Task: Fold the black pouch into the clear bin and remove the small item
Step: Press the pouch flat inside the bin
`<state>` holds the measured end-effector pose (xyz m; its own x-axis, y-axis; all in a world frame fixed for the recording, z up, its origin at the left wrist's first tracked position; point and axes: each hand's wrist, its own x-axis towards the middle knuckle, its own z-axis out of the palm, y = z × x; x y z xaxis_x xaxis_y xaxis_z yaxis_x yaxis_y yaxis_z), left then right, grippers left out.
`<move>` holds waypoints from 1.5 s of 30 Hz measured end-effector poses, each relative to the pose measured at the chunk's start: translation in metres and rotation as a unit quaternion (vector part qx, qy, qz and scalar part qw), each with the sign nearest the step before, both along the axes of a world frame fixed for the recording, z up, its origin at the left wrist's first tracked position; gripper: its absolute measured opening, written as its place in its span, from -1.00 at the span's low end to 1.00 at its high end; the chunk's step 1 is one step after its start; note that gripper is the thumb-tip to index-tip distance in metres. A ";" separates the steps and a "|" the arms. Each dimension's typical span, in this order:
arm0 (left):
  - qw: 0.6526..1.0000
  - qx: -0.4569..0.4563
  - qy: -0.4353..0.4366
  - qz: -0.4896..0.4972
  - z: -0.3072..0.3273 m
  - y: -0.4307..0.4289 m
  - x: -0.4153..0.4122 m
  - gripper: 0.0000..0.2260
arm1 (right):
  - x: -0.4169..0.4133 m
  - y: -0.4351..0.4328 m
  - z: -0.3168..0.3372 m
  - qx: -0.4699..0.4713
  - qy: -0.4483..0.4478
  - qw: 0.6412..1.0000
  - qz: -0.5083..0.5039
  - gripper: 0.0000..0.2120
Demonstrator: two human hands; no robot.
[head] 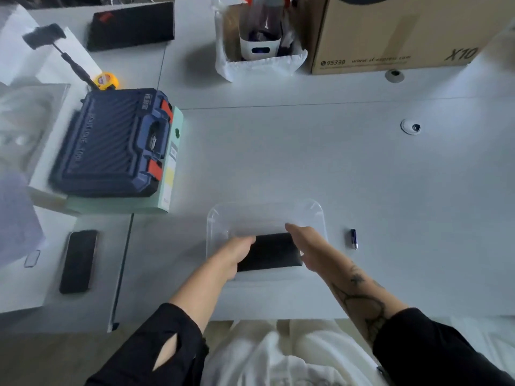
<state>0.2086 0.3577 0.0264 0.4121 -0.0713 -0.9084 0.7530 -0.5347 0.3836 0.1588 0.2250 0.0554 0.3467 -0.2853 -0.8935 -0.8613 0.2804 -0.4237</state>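
A clear plastic bin (266, 211) stands on the grey table near its front edge. Inside its near half lies the black pouch (269, 252), folded flat. My left hand (237, 253) grips the pouch's left end with fingers curled under it. The pouch's right end is held by my right hand (306, 243), fingers stretched along its far corner. A small blue battery (354, 238) lies on the table to the right of the bin, apart from it and from both hands.
A dark blue tool case (111, 143) sits on a pale green box at the left. A black phone (78, 260) lies at the near left. Behind are a white basket (259, 62), a cardboard box (395, 34) and a small white camera (411, 126).
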 end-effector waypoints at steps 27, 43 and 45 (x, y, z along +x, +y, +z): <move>0.996 0.082 -0.031 -0.036 -0.031 0.003 0.005 -0.48 | -0.004 0.005 -0.040 -0.050 0.079 0.987 0.130 -0.88; 0.996 0.081 -0.026 -0.027 -0.031 0.000 0.004 -0.46 | -0.004 0.009 -0.045 -0.034 0.064 0.992 0.105 -0.57; 0.996 0.077 -0.025 -0.025 -0.034 0.000 0.005 -0.50 | -0.002 0.010 -0.044 -0.038 0.058 0.992 0.102 -0.54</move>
